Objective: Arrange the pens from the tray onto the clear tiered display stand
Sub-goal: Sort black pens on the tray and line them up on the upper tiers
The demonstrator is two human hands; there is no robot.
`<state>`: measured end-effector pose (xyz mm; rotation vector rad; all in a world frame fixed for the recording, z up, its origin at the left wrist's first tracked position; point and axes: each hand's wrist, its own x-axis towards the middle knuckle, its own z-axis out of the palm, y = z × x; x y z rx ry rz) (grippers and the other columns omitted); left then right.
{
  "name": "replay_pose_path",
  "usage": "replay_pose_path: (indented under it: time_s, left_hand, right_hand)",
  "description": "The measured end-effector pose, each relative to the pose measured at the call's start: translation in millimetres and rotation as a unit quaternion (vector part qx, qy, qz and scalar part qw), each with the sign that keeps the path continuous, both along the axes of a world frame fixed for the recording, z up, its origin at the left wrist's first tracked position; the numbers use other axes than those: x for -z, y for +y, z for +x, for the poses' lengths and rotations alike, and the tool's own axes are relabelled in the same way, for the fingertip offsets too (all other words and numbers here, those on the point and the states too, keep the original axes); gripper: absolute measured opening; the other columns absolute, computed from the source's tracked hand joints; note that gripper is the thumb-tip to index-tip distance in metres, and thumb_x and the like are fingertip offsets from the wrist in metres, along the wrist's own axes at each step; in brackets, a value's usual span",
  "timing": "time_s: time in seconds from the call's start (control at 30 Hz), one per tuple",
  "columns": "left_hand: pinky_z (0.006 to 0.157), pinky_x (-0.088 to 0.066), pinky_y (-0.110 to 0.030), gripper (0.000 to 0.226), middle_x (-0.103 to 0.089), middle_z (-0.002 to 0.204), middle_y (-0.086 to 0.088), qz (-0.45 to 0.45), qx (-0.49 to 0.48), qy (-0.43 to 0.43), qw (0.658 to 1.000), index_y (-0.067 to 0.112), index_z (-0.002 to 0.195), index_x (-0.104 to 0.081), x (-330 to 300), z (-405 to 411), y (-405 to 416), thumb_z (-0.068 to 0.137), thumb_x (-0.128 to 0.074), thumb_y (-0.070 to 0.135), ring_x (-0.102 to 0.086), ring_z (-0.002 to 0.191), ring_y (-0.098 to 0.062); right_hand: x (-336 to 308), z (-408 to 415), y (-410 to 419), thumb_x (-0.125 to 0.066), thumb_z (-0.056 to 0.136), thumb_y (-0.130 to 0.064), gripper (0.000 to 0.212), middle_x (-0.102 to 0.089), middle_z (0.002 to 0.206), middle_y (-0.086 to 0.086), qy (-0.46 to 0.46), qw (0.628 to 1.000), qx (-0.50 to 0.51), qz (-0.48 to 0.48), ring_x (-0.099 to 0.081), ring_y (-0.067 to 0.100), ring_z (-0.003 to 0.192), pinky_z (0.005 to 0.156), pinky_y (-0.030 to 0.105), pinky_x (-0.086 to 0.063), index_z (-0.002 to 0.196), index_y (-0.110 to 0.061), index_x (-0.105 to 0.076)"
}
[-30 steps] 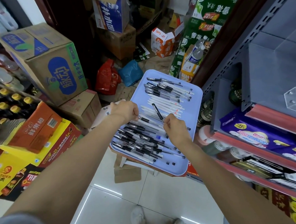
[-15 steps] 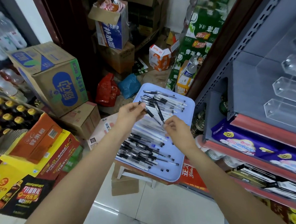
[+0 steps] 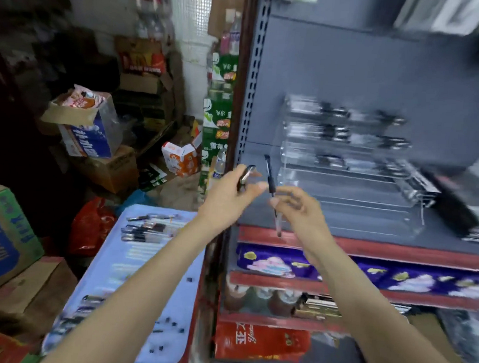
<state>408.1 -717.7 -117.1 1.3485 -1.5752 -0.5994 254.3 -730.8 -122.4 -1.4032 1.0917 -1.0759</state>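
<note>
Boxes and bags are crowding the floor of a small shop, and the whole picture is looking blurry, so most of the writing on them is too smeared to read. Big blue marks are showing on a brown box at the left, and white letters are showing on a red pack low in the grey shelf, but neither can be read. Two bare arms are reaching up in front of the shelf. The left hand is curling its fingers around a dark pen. The right hand is pinching a second pen, which is hanging almost straight up and down. Both pens are sitting just beside the clear tiered stand on the shelf. Dark pens are already lying in its top three rows, too blurry to count. Down on the left, the blue tray is holding more pens and some little black caps.
</note>
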Motion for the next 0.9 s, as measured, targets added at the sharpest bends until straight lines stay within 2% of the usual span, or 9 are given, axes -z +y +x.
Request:
replay_pose_path:
  time_s: [0.1,0.23,0.37,0.47,0.53,0.6,0.7,0.8,0.9]
  left_hand:
    - [0.062,-0.037,-0.016,0.021,-0.061,0.087,0.010,-0.004,0.021,-0.080,0.997,0.019,0.097,-0.061,-10,-52,-30,0.083,-0.067,0.032,-0.054,0.070,-0.009]
    - [0.067,-0.041,-0.022,0.010,-0.066,0.079,0.008,-0.011,0.023,-0.078,0.997,0.025,0.083,-0.062,-26,-119,-72,0.081,-0.071,0.027,-0.059,0.076,-0.017]
    - [0.055,-0.033,-0.013,0.014,-0.057,0.061,0.017,-0.002,0.020,-0.075,0.997,0.033,0.074,-0.062,-33,-168,-110,0.080,-0.071,0.025,-0.047,0.057,0.001]
    - [0.054,-0.033,-0.010,0.004,-0.056,0.054,0.019,-0.004,-0.019,-0.111,0.994,0.024,0.080,-0.068,-34,-186,-131,0.082,-0.069,0.027,-0.047,0.054,0.000]
    - [0.053,-0.032,-0.010,0.007,-0.055,0.050,0.023,-0.007,-0.046,-0.125,0.991,0.019,0.079,-0.069,-35,-191,-140,0.084,-0.068,0.024,-0.047,0.053,0.000]
    - [0.051,-0.032,-0.013,0.007,-0.054,0.051,0.018,0.004,-0.076,-0.153,0.985,0.022,0.078,-0.070,-36,-191,-147,0.084,-0.067,0.024,-0.046,0.052,-0.003]
    - [0.064,-0.048,-0.029,0.005,-0.065,0.070,0.008,0.044,-0.113,-0.201,0.972,0.027,0.082,-0.070,-38,-190,-162,0.085,-0.066,0.028,-0.059,0.069,-0.013]
    - [0.065,-0.043,-0.029,0.006,-0.068,0.083,0.002,0.078,-0.135,-0.271,0.950,0.028,0.086,-0.069,-43,-198,-172,0.087,-0.063,0.028,-0.060,0.079,-0.019]
    - [0.066,-0.040,-0.028,0.008,-0.065,0.081,-0.001,0.092,-0.125,-0.317,0.935,0.026,0.089,-0.070,-48,-211,-180,0.087,-0.063,0.029,-0.060,0.082,-0.024]
  right_hand:
    - [-18,-59,-29,-0.060,0.087,-0.002,0.021,-0.070,0.066,-0.010,-0.067,0.997,0.024,-0.013,-0.063,0.001,0.064,0.060,0.013,-0.045,0.079,-0.021,-0.055]
    - [-36,-131,-71,-0.061,0.085,0.002,0.014,-0.072,0.071,-0.002,-0.158,0.987,0.029,-0.022,-0.068,0.010,0.072,0.071,0.019,-0.055,0.079,-0.011,-0.058]
    - [-43,-186,-110,-0.060,0.085,0.003,0.010,-0.070,0.080,0.006,-0.168,0.986,-0.003,-0.008,-0.070,0.012,0.076,0.075,0.020,-0.057,0.084,-0.006,-0.059]
    - [-46,-216,-135,-0.059,0.089,-0.004,0.005,-0.065,0.082,0.005,-0.159,0.987,0.004,-0.010,-0.069,0.012,0.073,0.068,0.019,-0.056,0.090,-0.010,-0.060]
    - [-48,-233,-151,-0.058,0.090,-0.007,0.007,-0.063,0.082,0.003,-0.170,0.985,0.027,-0.018,-0.067,0.008,0.067,0.062,0.017,-0.053,0.090,-0.013,-0.060]
    - [-49,-250,-164,-0.058,0.090,-0.007,0.008,-0.064,0.082,0.002,-0.145,0.987,0.056,-0.036,-0.064,0.005,0.065,0.061,0.016,-0.052,0.090,-0.014,-0.061]
    - [-44,-269,-184,-0.059,0.089,-0.006,0.010,-0.065,0.087,-0.002,-0.036,0.988,0.126,-0.081,-0.061,0.010,0.081,0.072,0.019,-0.049,0.092,-0.015,-0.061]
    - [-36,-280,-200,-0.061,0.088,-0.007,0.026,-0.060,0.113,0.006,0.085,0.976,0.169,-0.107,-0.056,0.015,0.100,0.085,0.023,-0.044,0.113,-0.010,-0.057]
    - [-31,-286,-209,-0.060,0.089,-0.009,0.048,-0.054,0.130,0.009,0.117,0.981,0.144,-0.055,-0.054,0.019,0.113,0.099,0.032,-0.043,0.134,-0.009,-0.045]
